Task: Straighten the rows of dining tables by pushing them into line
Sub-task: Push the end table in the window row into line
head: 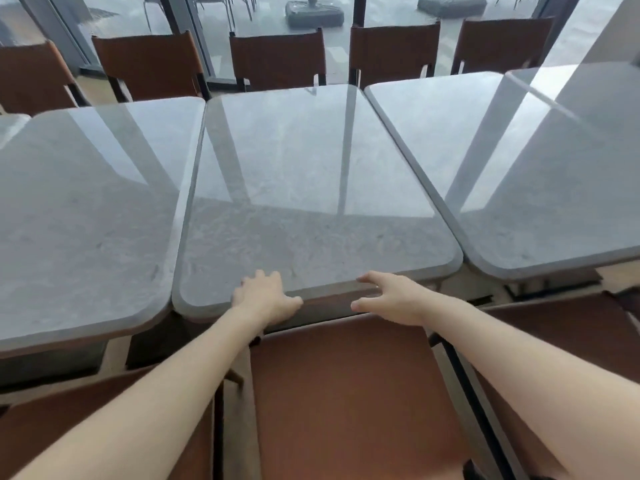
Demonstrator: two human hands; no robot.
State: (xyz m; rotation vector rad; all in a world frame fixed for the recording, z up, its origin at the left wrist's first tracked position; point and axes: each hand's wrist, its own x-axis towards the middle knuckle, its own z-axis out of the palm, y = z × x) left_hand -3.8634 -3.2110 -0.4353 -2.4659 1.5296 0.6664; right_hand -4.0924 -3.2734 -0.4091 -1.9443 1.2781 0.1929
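1. The middle table (311,188), a grey stone-look top with rounded corners, stands straight ahead in a row of tables, and both hands are at its near edge.
2. The left hand (266,296) lies palm down on the near edge, fingers spread flat on the top and the thumb hooked over the rim; it presses rather than clenches.
3. The right hand (391,299) is open, with its fingers reaching onto the rim and its thumb lower, at the edge's underside; whether it truly pinches the edge I cannot tell.
4. Both bare forearms run in from the bottom corners and are cut off by the frame.
5. A brown chair (346,393) sits tucked under the near edge between the arms, and its front is hidden below the frame.
6. The left table (86,216) touches or nearly touches the middle one along their shared side; its near edge sits closer to the camera than the middle table's.
7. The right table (519,174) lies just beside the middle one, with a thin seam that widens to a gap at the near corners.
8. A further top at far right is cut off by the frame.
9. Table legs are mostly hidden under the tops.
10. Chairs at the far side (277,60) stand close behind the tables, before the glass wall (214,15); little open floor shows there.
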